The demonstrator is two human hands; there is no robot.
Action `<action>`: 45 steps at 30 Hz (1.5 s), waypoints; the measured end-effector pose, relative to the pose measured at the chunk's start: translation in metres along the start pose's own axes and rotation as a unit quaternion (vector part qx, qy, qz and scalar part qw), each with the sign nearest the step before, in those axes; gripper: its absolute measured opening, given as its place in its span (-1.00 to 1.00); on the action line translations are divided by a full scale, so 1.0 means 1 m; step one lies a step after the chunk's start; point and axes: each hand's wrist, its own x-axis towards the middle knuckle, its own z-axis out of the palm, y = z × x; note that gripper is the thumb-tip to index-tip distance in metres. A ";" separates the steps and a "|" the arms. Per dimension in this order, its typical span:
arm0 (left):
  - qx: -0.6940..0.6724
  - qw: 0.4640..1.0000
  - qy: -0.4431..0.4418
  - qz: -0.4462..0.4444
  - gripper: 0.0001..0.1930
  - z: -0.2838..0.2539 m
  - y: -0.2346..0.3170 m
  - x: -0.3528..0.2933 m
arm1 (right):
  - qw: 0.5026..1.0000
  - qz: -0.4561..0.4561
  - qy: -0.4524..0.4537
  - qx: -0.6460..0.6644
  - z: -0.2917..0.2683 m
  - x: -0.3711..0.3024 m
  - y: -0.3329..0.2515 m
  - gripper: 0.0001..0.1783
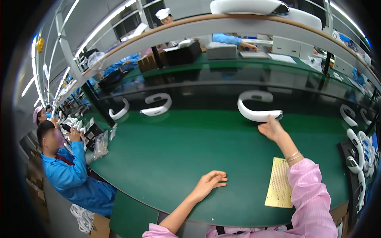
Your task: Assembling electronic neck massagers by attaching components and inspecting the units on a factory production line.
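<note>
A white, curved U-shaped device with a glossy band at one end (254, 114), much like a neck massager, is at the far side of the green table (178, 146). At its near right end is my right hand (272, 129), fingers closed on that end; the device partly hides the fingertips. My left hand (210, 183) is open over the middle front of the table, its fingers loosely stretched to the right and holding nothing. Beneath my right forearm lies a yellow sheet with rows of small marks (276, 184), partly covered by the pink sleeve.
More white curved devices stand along the far edge, one at left (156, 108). On the right, a black tray (344, 158) holds white devices beside coiled cables (369, 154). A shelf (190, 29) spans overhead. A person in blue (73, 170) sits left, near plastic bags (101, 145).
</note>
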 end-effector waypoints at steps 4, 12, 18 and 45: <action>0.326 0.911 0.167 0.192 -0.83 -0.062 0.016 0.032 | 0.827 -0.256 0.009 -0.501 0.024 -0.006 0.059 -0.55; 0.649 0.550 0.470 0.236 -0.58 -0.220 0.077 0.156 | 0.542 -0.443 -0.029 -0.713 0.063 -0.058 0.115 -0.46; 0.764 0.456 0.443 0.112 -0.24 -0.289 0.100 0.219 | 0.530 -0.424 -0.018 -0.734 0.064 -0.067 0.105 -0.45; -0.152 0.975 0.013 0.164 -0.55 0.071 0.106 -0.032 | 0.958 -0.060 -0.278 -0.038 0.020 -0.217 0.063 -0.36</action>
